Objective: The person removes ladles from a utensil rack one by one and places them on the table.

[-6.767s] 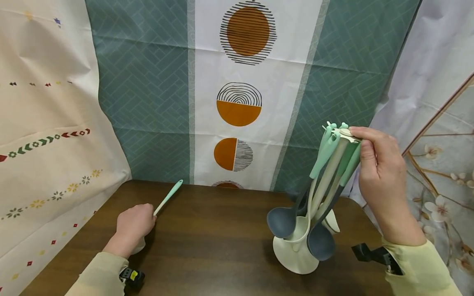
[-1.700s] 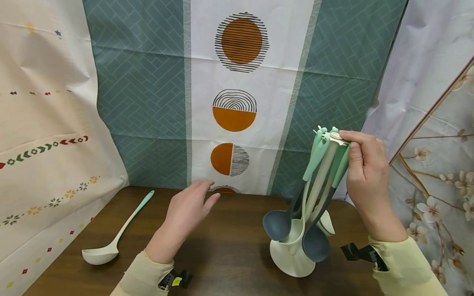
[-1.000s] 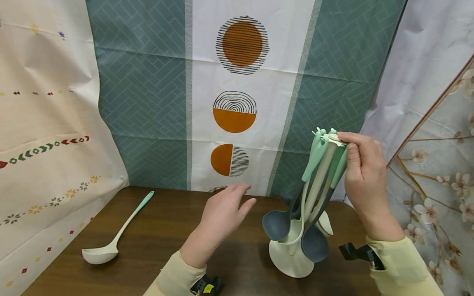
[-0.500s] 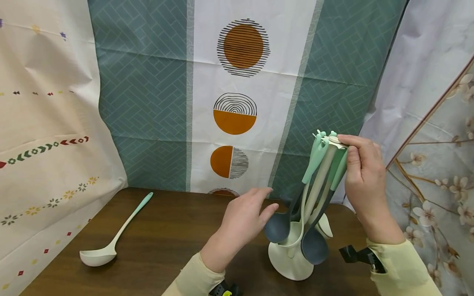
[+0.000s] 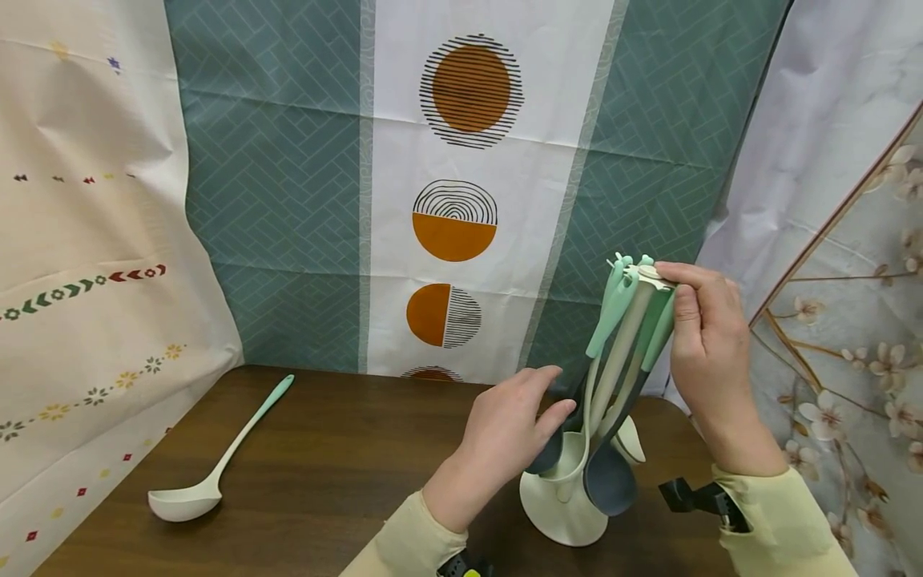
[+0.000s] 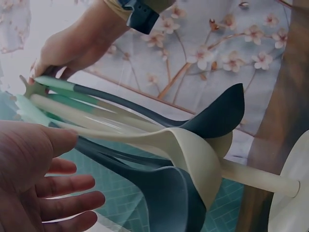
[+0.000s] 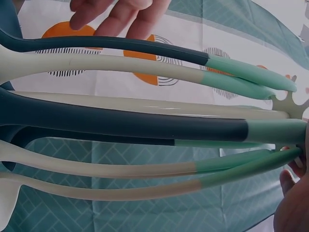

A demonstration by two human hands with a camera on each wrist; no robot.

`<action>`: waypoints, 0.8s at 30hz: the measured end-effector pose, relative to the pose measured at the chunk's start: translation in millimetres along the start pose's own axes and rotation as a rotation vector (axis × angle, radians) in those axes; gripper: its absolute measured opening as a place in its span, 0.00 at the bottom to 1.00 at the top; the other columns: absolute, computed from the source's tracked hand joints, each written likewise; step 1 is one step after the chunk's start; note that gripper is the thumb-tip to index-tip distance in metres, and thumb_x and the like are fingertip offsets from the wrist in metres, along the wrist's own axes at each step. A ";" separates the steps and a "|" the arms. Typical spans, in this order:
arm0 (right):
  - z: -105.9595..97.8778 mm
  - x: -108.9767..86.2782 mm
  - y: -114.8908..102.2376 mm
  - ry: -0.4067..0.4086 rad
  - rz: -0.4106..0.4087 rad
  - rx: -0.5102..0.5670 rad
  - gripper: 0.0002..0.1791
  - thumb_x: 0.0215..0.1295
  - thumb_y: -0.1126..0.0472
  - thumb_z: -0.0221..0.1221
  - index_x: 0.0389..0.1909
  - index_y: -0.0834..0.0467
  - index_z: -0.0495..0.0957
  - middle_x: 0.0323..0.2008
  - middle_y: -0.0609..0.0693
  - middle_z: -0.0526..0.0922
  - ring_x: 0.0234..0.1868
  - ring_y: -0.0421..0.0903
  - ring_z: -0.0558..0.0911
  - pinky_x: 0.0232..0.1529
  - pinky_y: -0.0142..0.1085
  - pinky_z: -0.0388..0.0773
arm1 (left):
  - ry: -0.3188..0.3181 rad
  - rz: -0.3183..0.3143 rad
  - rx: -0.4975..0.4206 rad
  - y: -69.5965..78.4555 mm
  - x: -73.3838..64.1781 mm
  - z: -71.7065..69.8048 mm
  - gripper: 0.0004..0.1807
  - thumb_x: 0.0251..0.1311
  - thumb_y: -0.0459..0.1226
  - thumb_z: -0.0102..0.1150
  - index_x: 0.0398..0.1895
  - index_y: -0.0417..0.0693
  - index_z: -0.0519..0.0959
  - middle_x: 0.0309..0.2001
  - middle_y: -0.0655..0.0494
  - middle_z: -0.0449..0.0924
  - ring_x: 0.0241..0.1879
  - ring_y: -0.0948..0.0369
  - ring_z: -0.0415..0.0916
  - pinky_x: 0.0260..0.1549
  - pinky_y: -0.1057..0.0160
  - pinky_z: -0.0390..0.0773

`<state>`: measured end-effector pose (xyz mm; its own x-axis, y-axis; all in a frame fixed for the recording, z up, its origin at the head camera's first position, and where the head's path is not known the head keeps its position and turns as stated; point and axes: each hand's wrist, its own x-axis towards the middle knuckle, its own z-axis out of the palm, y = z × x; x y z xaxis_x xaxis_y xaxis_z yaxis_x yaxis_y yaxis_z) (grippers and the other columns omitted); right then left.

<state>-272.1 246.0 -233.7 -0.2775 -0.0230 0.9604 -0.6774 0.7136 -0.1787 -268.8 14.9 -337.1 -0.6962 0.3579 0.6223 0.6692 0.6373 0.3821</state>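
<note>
With more bench (image 5: 346, 481) leftward than rightward, the upright utensil rack (image 5: 566, 525) (bowls (image 5: 610, 481) down) is gripped atop by the right hand (image 5: 710, 336), the left hand (image 5: 505, 425) loosely spread alongside.

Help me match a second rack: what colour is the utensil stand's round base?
Cream; the base shows best in the head view.

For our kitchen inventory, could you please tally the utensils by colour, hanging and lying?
Hanging: long, mint-handled dark blue-grey utensils: 3
Hanging: long, mint-handled cream utensils: 3
Lying on its own: long, mint-handled cream ladle: 1
Total: 7
</note>
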 end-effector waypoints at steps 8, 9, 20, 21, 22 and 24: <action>0.2 -0.1 1.2 0.003 0.008 -0.004 0.18 0.87 0.66 0.50 0.65 0.62 0.85 0.60 0.60 0.87 0.59 0.38 0.75 0.63 0.30 0.63 | -0.011 0.015 0.005 -0.2 4.1 9.6 0.24 0.77 0.50 0.69 0.69 0.51 0.83 0.53 0.60 0.90 0.45 0.61 0.88 0.38 0.63 0.84; 0.2 -0.3 1.3 0.001 0.010 -0.006 0.18 0.87 0.66 0.50 0.65 0.62 0.85 0.60 0.60 0.87 0.60 0.39 0.75 0.63 0.30 0.63 | -0.013 0.018 0.005 -0.3 4.6 10.8 0.24 0.77 0.50 0.69 0.69 0.51 0.83 0.53 0.60 0.90 0.45 0.61 0.88 0.38 0.64 0.84; -1.3 -0.2 0.5 -0.009 0.016 -0.018 0.18 0.87 0.65 0.49 0.65 0.62 0.84 0.60 0.61 0.86 0.59 0.35 0.72 0.61 0.29 0.62 | 0.025 0.047 0.015 -1.7 11.4 24.0 0.16 0.76 0.47 0.71 0.59 0.51 0.87 0.44 0.62 0.90 0.38 0.65 0.85 0.32 0.68 0.79; -1.3 -0.2 0.4 -0.010 0.016 -0.019 0.18 0.87 0.65 0.49 0.65 0.62 0.84 0.60 0.61 0.86 0.59 0.36 0.73 0.61 0.29 0.62 | 0.032 0.049 0.018 -2.2 11.8 25.1 0.15 0.75 0.46 0.72 0.58 0.51 0.88 0.44 0.62 0.90 0.37 0.65 0.85 0.32 0.68 0.80; -1.2 -0.1 0.3 -0.012 0.016 -0.020 0.18 0.87 0.65 0.49 0.65 0.62 0.84 0.60 0.61 0.86 0.59 0.36 0.73 0.61 0.30 0.62 | 0.039 0.052 0.020 -2.7 12.1 26.1 0.14 0.75 0.46 0.72 0.57 0.51 0.88 0.44 0.62 0.90 0.37 0.65 0.86 0.32 0.68 0.80; -1.3 -0.2 0.3 -0.014 0.019 -0.022 0.18 0.87 0.65 0.49 0.65 0.62 0.84 0.60 0.60 0.86 0.59 0.37 0.73 0.61 0.30 0.62 | 0.050 0.055 0.022 -3.8 12.5 27.5 0.13 0.74 0.45 0.73 0.56 0.51 0.88 0.44 0.62 0.91 0.37 0.65 0.86 0.33 0.68 0.80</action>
<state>-271.4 247.1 -233.7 -0.2999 -0.0189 0.9538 -0.6568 0.7292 -0.1921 -287.3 35.7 -349.6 -0.6441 0.3585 0.6757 0.7001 0.6323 0.3319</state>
